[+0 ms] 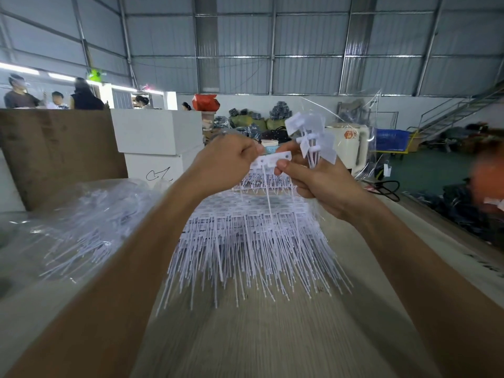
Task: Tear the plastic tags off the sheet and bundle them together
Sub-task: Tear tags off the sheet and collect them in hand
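No legible text on anything here

The tag sheets [253, 236] lie on the table [272, 345], bagged tags [81, 230] to their left.

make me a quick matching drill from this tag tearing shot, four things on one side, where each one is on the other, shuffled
Things:
1. left hand
2. right hand
3. pile of tag sheets
4. white boxes

Places:
A. flat on the table, under both hands
B. stacked behind the table, left of the hands
C. pinching the left end of a tag strip
D. gripping a bundle of torn tags

Pairs: 1-C, 2-D, 3-A, 4-B
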`<state>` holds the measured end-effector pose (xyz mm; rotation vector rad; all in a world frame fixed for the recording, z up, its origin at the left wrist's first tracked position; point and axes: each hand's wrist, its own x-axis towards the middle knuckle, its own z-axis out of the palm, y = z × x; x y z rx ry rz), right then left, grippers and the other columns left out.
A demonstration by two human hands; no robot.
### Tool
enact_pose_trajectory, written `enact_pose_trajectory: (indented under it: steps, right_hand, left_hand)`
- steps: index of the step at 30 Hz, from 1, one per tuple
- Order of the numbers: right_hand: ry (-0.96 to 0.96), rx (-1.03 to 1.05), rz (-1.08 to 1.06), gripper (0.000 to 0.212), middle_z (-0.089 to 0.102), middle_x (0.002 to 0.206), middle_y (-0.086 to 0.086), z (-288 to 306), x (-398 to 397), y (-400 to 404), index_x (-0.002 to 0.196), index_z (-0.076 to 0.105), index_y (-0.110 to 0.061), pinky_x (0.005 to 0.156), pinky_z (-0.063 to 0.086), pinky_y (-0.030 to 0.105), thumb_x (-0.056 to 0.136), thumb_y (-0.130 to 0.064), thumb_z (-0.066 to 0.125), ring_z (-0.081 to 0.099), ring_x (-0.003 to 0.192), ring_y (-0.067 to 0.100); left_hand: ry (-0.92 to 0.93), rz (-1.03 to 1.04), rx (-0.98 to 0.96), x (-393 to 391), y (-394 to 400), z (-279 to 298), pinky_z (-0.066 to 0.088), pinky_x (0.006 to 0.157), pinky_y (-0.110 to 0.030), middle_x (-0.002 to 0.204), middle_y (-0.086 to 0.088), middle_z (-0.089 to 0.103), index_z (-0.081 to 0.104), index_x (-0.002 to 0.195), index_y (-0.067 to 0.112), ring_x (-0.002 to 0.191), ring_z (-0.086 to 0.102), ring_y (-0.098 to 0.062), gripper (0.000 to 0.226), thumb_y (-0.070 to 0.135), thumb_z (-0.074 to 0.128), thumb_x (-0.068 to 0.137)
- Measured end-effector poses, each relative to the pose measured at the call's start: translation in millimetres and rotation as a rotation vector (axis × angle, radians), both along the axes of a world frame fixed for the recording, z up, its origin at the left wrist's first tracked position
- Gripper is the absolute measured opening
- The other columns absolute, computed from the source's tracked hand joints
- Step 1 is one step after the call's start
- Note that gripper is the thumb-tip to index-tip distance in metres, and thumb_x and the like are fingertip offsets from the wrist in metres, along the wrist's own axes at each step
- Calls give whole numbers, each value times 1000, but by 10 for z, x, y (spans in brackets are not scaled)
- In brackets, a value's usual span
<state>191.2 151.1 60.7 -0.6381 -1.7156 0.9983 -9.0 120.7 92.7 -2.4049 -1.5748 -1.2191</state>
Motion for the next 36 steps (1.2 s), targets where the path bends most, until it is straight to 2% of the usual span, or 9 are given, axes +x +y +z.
enact_pose_trajectory:
  steps: [2,5,9,13,17,23,26,30,36]
  right_hand:
    - [-59,98,-35,13,71,84,12,-9,40,-7,107,68,-14,46,36,20,95,-15,71,45,50,3]
    - [-250,386,-224,8,72,85,-2,-10,49,4,99,69,-18,64,52,19,94,-13,72,64,69,3]
    - [-472,747,-343,24,58,74,-31,-33,-10,12,98,65,-26,61,36,8,88,-5,64,55,67,-3]
    - [-398,488,-398,21,66,85,-21,-81,-3,66,105,69,-25,66,46,12,90,-11,75,63,73,-9]
    - [-192,258,-421,15,71,80,-10,15,158,101,91,69,-25,69,49,23,84,-21,82,65,71,-4]
    - [-236,270,-199,16,72,77,-14,-58,-69,14,87,70,-28,67,51,18,85,-18,82,67,72,-1]
    - [-99,175,-114,18,72,78,-10,-38,-42,-12,99,72,-22,49,42,12,85,-19,82,59,55,-5]
    - [-118,0,-42,48,66,81,-16,3,16,-61,115,70,-28,44,36,11,74,-50,80,54,50,-7]
    - [-224,-103,-81,48,36,59,-2,-41,-116,-101,70,45,-13,59,21,30,96,-51,61,25,54,13]
  left_hand:
    - [-118,-136,-128,-44,6,-6,53,70,-41,62,9,57,66,62,44,65,63,-20,48,34,48,106]
    - [-191,-219,-284,-87,21,-51,44,70,-32,50,22,53,65,53,35,50,54,6,55,33,48,106]
    - [-158,-307,-433,-59,-2,-83,35,52,-18,49,15,42,66,51,30,44,38,-2,54,33,53,103]
    - [-51,-309,-418,-144,-1,-70,38,55,-23,52,10,44,49,55,17,46,41,-5,48,31,63,99]
    - [32,-198,-291,-102,16,-106,52,56,-22,80,18,68,69,90,27,56,57,-7,23,50,66,91]
    - [61,-82,-44,4,49,-106,57,73,-40,82,12,65,71,99,24,67,63,-9,23,45,61,96]
    - [-56,-193,-57,-42,54,-93,58,62,-33,77,16,66,72,90,23,63,62,-3,18,37,63,98]
    - [-424,-384,-65,-62,57,-81,40,46,-10,58,19,58,72,93,11,45,50,3,22,30,62,99]
    - [-500,-497,-165,-98,81,-81,34,44,-16,56,10,48,73,100,15,44,36,-6,20,29,58,101]
